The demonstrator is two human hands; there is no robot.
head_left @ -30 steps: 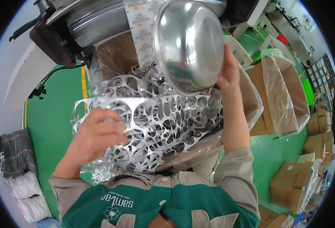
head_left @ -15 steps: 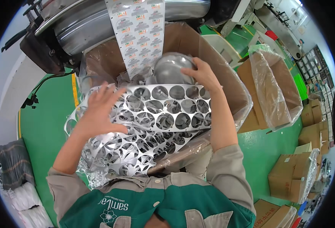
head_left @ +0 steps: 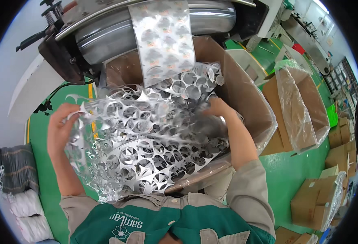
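Note:
My left hand (head_left: pixel 63 126) is closed on the edge of a silvery foil web (head_left: pixel 126 112) punched with rows of round holes. The web stretches right across a heaped tangle of the same foil, some of it hanging over the near left side of a plastic-lined cardboard box (head_left: pixel 244 87). My right hand (head_left: pixel 219 109) is over the box, gripping a round grey metal bowl (head_left: pixel 212 129) smeared by motion; its fingers are partly hidden. Beyond it, several cut foil discs (head_left: pixel 211 75) sit in the holes of another stretch of web.
A printed foil strip (head_left: pixel 162 40) hangs from a steel roller (head_left: pixel 105 38) into the box. A second lined carton (head_left: pixel 282 110) stands to the right, with more cartons (head_left: pixel 315 199) farther along. At the left lie a dark checked bundle (head_left: pixel 14 168) and white bags (head_left: pixel 28 215).
My left hand has gone from open over the foil to pinching its edge farther left. My right hand has brought the bowl down and nearer, and the perforated web has shifted and crumpled.

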